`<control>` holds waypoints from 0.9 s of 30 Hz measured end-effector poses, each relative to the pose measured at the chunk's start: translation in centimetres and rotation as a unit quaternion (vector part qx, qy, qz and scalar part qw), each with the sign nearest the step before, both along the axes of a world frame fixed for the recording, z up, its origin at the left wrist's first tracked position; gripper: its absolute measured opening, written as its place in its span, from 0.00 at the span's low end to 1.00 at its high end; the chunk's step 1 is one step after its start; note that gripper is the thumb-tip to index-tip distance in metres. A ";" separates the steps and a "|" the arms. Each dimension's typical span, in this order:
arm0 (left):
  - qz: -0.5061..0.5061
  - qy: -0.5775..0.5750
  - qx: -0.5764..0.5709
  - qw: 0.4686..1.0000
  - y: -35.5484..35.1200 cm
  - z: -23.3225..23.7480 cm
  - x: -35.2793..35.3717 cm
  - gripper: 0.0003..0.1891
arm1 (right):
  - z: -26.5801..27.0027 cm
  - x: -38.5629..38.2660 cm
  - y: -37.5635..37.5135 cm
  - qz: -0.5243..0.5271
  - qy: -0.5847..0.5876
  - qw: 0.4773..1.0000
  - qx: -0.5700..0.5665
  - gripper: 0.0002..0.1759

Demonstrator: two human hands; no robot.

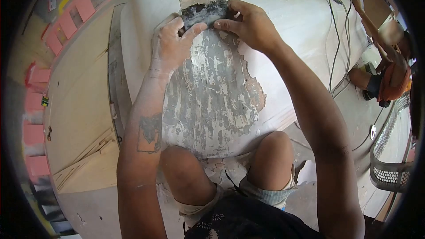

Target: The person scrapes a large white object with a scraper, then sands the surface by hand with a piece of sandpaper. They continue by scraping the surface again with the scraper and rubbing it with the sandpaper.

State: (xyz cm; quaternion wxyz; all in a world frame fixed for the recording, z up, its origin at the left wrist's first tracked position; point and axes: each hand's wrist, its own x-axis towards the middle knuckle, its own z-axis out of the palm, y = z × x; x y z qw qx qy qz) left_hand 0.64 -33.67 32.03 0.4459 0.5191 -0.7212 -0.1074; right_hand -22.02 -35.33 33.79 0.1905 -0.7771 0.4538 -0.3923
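**Both Hands on a Smeared Flat Piece**

The flat piece (203, 12), pale above and dark with smears below, is at the far end of a streaky grey patch (212, 102) on the broad white surface (305, 31). The left hand (173, 40) and right hand (256, 26) grip its opposite sides, thumbs on the near face — I can't tell whether its edge touches the patch. It looks like a moment of steadying or working it two-handed; I'd judge any stroke from here calls for even pressure.

Farther right, cables (338, 40) run over the white surface, and another person (392, 68) sits near a pale tub (369, 67), contents unclear. Nearer is a perforated grey basket-like piece (390, 175); I can't make out contents.
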 end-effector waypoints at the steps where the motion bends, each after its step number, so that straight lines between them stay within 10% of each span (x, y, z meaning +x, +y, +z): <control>1: 0.012 -0.024 0.039 0.999 0.6 1.4 -0.2 0.27 | 0.2 0.0 -0.4 0.002 0.006 1.000 0.002 0.20; 5: -0.041 0.055 0.135 0.988 -0.8 2.7 0.4 0.25 | 0.2 0.5 -1.1 0.017 0.023 1.000 -0.007 0.16; 23: 0.035 -0.004 -0.242 0.970 5.9 -6.4 -3.0 0.21 | -6.2 0.7 6.4 -0.024 -0.020 0.989 -0.145 0.13; 27: 0.083 -0.019 -0.088 0.992 4.3 -1.7 -2.8 0.26 | -3.8 1.4 3.1 -0.042 -0.031 0.980 -0.193 0.13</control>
